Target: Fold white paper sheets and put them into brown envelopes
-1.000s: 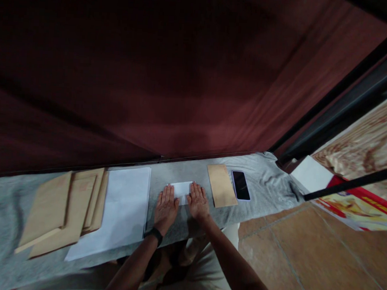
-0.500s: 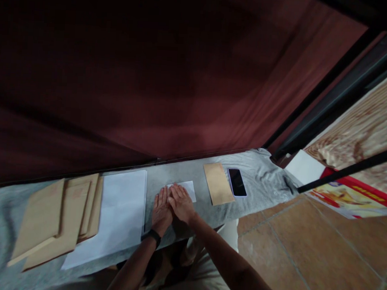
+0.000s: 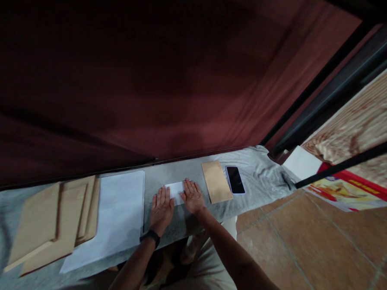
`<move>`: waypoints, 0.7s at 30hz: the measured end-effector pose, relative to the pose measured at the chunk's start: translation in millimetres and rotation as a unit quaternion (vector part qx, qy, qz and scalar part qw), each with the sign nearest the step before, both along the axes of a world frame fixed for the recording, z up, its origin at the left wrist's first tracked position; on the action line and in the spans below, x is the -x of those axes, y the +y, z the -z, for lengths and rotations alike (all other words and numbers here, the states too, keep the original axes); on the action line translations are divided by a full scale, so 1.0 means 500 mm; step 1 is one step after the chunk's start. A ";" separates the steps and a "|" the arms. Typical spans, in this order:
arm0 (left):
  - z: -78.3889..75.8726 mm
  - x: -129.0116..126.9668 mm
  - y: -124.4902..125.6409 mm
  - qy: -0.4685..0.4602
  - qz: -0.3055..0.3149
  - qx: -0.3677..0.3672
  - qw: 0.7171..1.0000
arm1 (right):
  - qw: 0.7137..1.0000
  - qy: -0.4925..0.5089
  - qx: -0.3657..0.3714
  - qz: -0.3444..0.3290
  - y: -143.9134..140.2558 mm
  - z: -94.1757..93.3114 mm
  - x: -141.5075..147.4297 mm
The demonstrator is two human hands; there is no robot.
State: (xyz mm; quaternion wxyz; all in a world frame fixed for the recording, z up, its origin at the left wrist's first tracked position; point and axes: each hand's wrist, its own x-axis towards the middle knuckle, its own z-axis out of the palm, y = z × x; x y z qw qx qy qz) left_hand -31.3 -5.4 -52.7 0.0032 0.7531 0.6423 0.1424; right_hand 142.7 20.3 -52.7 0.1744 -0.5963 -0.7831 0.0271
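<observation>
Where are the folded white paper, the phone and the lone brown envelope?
folded white paper (image 3: 175,190), head view, bare strip between the hands.
phone (image 3: 235,180), head view, middle of dark screen.
lone brown envelope (image 3: 216,181), head view, centre of face.

Your left hand (image 3: 161,209) lies flat, palm down, on grey cloth (image 3: 260,174), fingers touching left edge of small folded white paper (image 3: 175,191). Your right hand (image 3: 193,197) flat on right part of same paper. Black band (image 3: 150,236) on left wrist. Left of hands: white sheets (image 3: 116,216), then brown envelopes (image 3: 51,224). Right of hands: single brown envelope (image 3: 216,181), phone (image 3: 235,180) just beside it.
</observation>
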 end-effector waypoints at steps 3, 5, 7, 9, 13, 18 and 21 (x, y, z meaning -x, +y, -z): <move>-0.008 -0.002 -0.003 -0.001 -0.010 -0.001 1.000 | 1.000 -0.001 -0.007 0.015 -0.004 0.006 -0.017; -0.010 0.000 -0.007 0.000 -0.019 -0.003 1.000 | 1.000 0.001 -0.008 0.022 -0.007 0.009 -0.027; -0.011 0.006 -0.012 -0.001 -0.025 -0.007 1.000 | 1.000 0.002 -0.007 0.025 -0.009 0.010 -0.035; -0.009 0.015 -0.018 -0.006 -0.026 -0.011 1.000 | 1.000 0.002 -0.005 0.025 -0.009 0.010 -0.039; -0.008 0.032 -0.028 -0.024 -0.037 -0.020 0.999 | 1.000 0.004 -0.009 0.025 -0.009 0.011 -0.038; -0.013 -0.007 -0.020 -0.033 0.026 -0.014 0.999 | 0.999 0.010 -0.014 0.028 -0.010 0.012 -0.036; -0.010 -0.049 -0.010 -0.023 0.089 0.020 0.996 | 0.999 0.013 -0.013 0.030 -0.010 0.011 -0.037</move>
